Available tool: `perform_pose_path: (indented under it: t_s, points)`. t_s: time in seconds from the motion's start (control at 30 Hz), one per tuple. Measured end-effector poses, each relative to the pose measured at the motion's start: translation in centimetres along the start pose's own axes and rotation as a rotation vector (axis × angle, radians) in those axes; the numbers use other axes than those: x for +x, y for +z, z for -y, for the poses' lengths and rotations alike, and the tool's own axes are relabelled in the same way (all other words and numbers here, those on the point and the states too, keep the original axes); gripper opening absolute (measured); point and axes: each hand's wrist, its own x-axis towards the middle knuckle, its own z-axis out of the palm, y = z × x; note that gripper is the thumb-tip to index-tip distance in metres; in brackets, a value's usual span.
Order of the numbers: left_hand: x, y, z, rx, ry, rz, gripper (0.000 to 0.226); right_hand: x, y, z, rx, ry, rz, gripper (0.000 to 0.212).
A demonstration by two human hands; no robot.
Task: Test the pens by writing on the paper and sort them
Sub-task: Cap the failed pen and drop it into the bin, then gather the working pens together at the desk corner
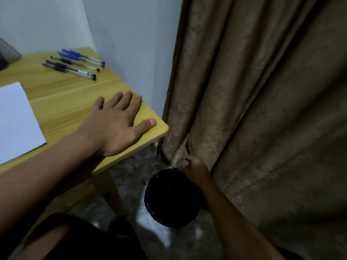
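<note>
Right hand [194, 170] over bin [169, 203], curtain [262, 109] just beside.

On the table [62, 94] we find the paper [16, 119] at the left edge and the pens [75, 65] farther back, lying side by side close to the wall [131, 44] behind. The left hand [116, 124] rests flat on the tabletop by its near right corner, right of the paper and in front of the pens. To the right of the table hangs the curtain [262, 109]. Below, on the floor [131, 171], the bin [146, 194] stands between the table leg [112, 192] and the curtain. The right hand [195, 171] is at the bin's far rim, against the curtain's folds (whether it holds anything, we cannot tell).
</note>
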Motion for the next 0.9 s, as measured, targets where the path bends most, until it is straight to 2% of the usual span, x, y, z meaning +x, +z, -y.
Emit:
perform_pose_path:
  t_s: [0.1, 0.23, 0.37, 0.43, 0.67, 0.9]
  points:
    - [0.0, -0.1, -0.2, -0.026, -0.010, 0.017, 0.094, -1.0, -4.6, 3.8, -0.074, -0.070, 0.013, 0.046]
    - [-0.3, -1.0, -0.3, -0.076, -0.032, 0.041, 0.093, -2.1, -10.9, 9.3, -0.202, -0.205, -0.028, 0.036]
    - [-1.0, -3.2, 0.1, -0.270, -0.047, -0.084, 0.067, -3.6, -16.0, 15.3, -0.287, -0.324, -0.065, 0.038]
    - [-1.5, -4.5, 0.9, -0.290, -0.083, -0.147, 0.064, -4.2, -17.5, 18.5, -0.331, -0.389, -0.077, 0.041]
    - [-2.8, -8.6, 5.7, -0.225, -0.245, -0.333, 0.044, -4.2, -19.7, 28.5, -0.423, -0.557, -0.082, 0.050]
    - [-1.4, -9.6, 10.8, -0.222, -0.387, -0.326, 0.052, 0.7, -16.5, 35.8, -0.455, -0.650, 0.014, 0.051]
